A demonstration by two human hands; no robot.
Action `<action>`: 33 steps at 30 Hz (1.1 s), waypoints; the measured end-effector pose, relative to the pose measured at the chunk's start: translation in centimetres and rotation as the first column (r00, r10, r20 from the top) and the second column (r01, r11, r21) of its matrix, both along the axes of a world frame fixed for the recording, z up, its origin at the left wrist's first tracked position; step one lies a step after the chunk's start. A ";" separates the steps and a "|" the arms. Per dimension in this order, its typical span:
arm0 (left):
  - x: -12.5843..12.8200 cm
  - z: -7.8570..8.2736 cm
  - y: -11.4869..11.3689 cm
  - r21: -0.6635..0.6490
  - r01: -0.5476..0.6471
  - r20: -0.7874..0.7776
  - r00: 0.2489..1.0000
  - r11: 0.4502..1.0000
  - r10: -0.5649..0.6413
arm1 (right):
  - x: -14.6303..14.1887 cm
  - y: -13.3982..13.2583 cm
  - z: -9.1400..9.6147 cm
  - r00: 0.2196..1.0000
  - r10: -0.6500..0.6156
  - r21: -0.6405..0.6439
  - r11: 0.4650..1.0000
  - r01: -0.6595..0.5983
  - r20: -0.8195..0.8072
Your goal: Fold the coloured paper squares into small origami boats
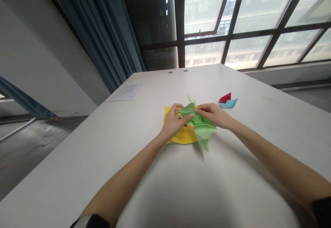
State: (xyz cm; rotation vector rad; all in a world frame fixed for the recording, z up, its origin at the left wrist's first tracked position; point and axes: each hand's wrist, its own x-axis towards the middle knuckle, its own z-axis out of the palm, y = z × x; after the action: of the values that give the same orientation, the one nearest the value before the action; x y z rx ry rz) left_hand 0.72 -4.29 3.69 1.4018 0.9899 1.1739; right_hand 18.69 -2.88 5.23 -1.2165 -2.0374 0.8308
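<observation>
Clamping fingers on creased green paper (204,130) (yellow paper (181,137) lies beneath), left hand (173,121) and right hand (214,113) hold it.

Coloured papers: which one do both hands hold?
The green paper, in left hand and right hand; yellow paper lies beneath, red paper and blue paper farther off.

Daylight from washed-out windows (254,9), soft shadows — slight blur, stretched edges

Centre: two hands (174,119), one green paper (204,129), one yellow paper (181,136). Right of centre: two small folded papers (228,104). Left: one printed sheet (125,92). One table (77,159).
</observation>
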 end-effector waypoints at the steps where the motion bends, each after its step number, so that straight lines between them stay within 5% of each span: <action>1: 0.0 0.0 0.0 -0.039 0.000 0.039 0.999 0.999 0.001 | 0.1 0.1 0.0 1.000 -0.010 0.001 1.000 0.010 -0.011; 11: -0.1 -0.6 0.5 -0.223 0.013 0.204 0.978 0.975 0.034 | 0.3 0.2 0.3 0.995 -0.071 0.027 0.997 0.073 -0.072; 20: -0.5 -1.2 1.5 -0.298 -0.153 0.418 0.867 0.942 0.273 | 0.6 1.4 -0.2 0.862 -0.276 -0.215 0.956 0.200 -0.425; 25: -0.4 -1.0 1.7 -0.287 -0.242 0.382 0.858 0.927 0.343 | 0.9 1.8 -1.1 0.852 -0.312 -0.281 0.937 0.205 -0.420; 30: -0.7 -0.8 1.6 -0.294 -0.394 0.247 0.849 0.871 0.468 | 1.0 1.8 -1.3 0.860 -0.264 -0.218 0.958 0.183 -0.437; 33: -1.0 -0.7 1.5 -0.203 -0.376 0.153 0.900 0.904 0.408 | 1.0 2.0 -1.3 0.862 -0.287 -0.221 0.952 0.210 -0.418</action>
State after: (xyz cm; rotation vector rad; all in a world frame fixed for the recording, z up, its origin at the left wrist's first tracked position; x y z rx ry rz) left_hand -0.24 -2.80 2.99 0.9551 1.2388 1.4530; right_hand 19.72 -0.87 3.89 -1.2135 -1.4289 1.0578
